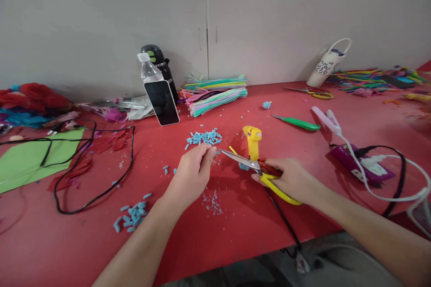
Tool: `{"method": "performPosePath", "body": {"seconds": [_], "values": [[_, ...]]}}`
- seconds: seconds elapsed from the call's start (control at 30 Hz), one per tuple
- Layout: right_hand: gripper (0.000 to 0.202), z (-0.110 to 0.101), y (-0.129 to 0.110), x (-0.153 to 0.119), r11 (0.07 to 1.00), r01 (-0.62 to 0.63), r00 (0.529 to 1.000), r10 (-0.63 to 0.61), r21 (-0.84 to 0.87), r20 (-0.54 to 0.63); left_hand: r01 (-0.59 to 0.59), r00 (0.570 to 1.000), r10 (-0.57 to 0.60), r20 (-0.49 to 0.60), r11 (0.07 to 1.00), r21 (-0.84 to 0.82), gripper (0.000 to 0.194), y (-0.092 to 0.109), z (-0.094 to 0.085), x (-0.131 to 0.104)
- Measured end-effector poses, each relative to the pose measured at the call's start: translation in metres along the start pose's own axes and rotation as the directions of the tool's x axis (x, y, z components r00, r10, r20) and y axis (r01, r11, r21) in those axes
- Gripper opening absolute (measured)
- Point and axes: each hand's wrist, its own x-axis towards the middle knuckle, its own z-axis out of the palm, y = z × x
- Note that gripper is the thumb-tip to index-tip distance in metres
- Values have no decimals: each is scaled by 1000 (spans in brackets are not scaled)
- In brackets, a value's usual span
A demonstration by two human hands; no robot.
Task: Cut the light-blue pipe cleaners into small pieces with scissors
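Note:
My left hand [194, 171] is closed in a pinch around a small blue chenille piece [218, 152], mostly hidden by the fingertips. The scissors [244, 160], with red and yellow handles, are gripped by my right hand [289, 178]. Their blade tips point left and reach right up to the pinched piece. Behind my left hand lies a pile of short blue chenille pieces [204, 138]. A second pile [133, 217] is at the left of my left forearm, and pale trimmings [213, 203] are scattered between my hands. Just beyond the scissors stands a yellow glue gun [252, 141].
Pipe cleaner bundles [215, 94], a propped phone [162, 103] and bottles stand near the back wall. A green-handled cutter [299, 123], hair straightener [326, 120] and purple power strip [362, 166] lie right. A black cable [133, 161] loops at left.

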Motion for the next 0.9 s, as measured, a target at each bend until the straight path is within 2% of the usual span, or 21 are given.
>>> {"method": "performPosePath", "body": {"seconds": [0.27, 0.9], "values": [[38, -2, -5, -4, 997, -42, 999, 40, 64, 29, 12, 1000, -12, -2, 1000, -6, 32, 0, -1, 1], [43, 0, 1, -3, 999, -32, 999, 32, 27, -9, 55, 999, -55, -1, 998, 9, 37, 1, 0, 0]]}}
